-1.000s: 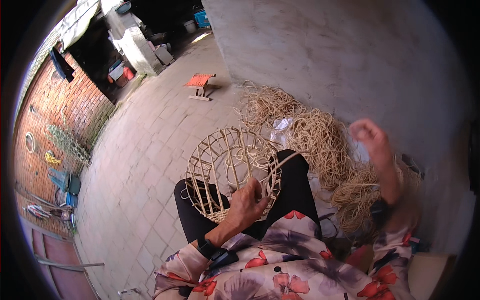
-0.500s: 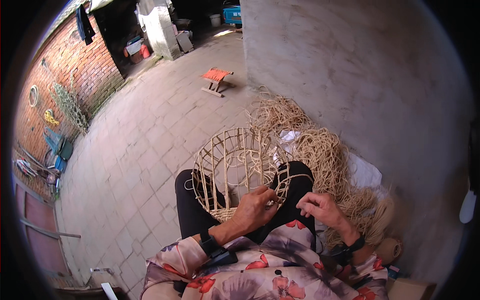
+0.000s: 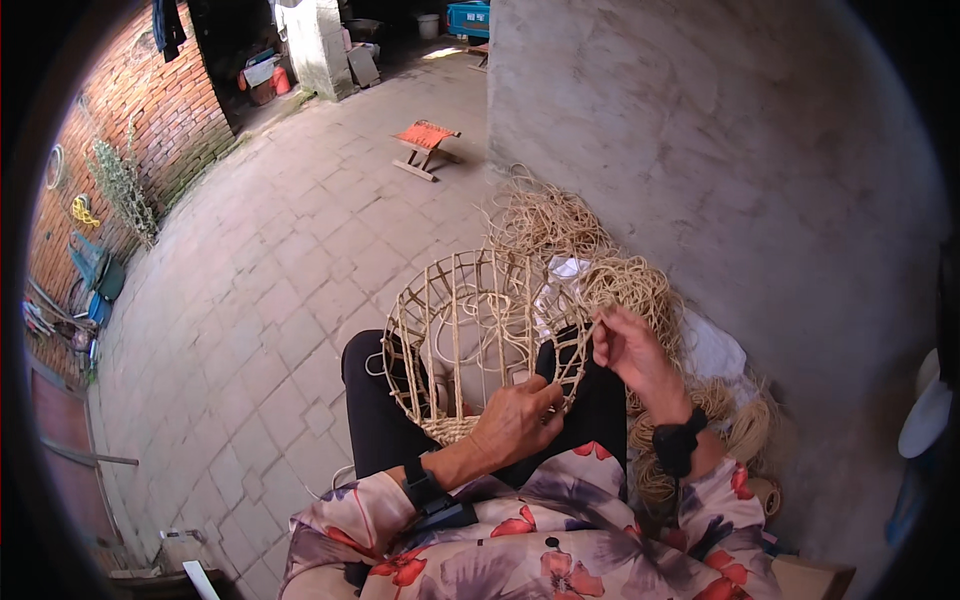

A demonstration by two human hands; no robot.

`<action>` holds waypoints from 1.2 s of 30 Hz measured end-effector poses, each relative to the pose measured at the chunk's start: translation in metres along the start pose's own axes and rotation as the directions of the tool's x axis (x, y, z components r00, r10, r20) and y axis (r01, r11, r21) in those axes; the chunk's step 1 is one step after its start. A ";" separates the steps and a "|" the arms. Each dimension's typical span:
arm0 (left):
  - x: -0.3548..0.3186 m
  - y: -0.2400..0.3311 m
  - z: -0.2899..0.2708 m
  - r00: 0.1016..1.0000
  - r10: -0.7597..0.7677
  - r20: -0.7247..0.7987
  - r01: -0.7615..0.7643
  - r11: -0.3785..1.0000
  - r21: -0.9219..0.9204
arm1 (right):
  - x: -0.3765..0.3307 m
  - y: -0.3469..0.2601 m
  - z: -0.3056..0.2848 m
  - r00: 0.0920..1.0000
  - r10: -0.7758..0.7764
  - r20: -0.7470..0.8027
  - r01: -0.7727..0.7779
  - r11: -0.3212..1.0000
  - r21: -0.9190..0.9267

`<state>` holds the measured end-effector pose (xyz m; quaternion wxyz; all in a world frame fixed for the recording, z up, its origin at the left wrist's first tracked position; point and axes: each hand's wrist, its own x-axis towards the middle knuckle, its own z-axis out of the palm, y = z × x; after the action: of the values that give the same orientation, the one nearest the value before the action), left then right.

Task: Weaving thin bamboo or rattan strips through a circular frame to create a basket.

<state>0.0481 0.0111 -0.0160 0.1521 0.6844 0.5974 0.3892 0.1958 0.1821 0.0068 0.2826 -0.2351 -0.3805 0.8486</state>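
A half-woven basket frame [image 3: 470,330] of pale cane ribs rests on my lap, its open side facing up and away. My left hand [image 3: 515,420] grips the near rim of the frame at its lower right. My right hand [image 3: 628,345] is raised just right of the rim, pinching a thin cane strand [image 3: 585,335] that runs to the frame. A big tangled pile of loose cane strands [image 3: 590,250] lies on the ground behind and right of the basket, against the wall.
A grey plastered wall [image 3: 720,150] stands close on the right. A brick-paved yard [image 3: 250,290] spreads left, with a small orange folding stool [image 3: 425,140] farther off. A red brick wall [image 3: 130,130] with plants and clutter lines the far left. White cloth [image 3: 715,350] lies by the cane.
My right hand came in from the cane pile on the right and rose to the basket rim holding a strand. My left hand stayed on the frame's near rim.
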 end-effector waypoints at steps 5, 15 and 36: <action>0.003 0.005 -0.004 1.000 0.001 0.010 -0.001 1.000 -0.028 | 0.034 -0.019 0.027 0.999 0.014 0.052 0.010 0.904 -0.428; 0.011 0.006 -0.027 0.991 -0.002 0.137 0.025 0.986 -0.166 | 0.094 -0.038 0.014 0.996 0.007 0.093 0.041 0.866 -0.498; 0.183 -0.106 -0.046 0.948 0.212 0.239 -0.203 0.977 -0.059 | 0.153 -0.008 -0.042 0.999 0.021 0.049 0.009 0.841 -0.541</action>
<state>-0.0619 0.1962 0.0063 0.1940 0.7834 0.4923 0.3260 0.1126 0.3093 -0.0403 0.1922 -0.2840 -0.6108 0.7137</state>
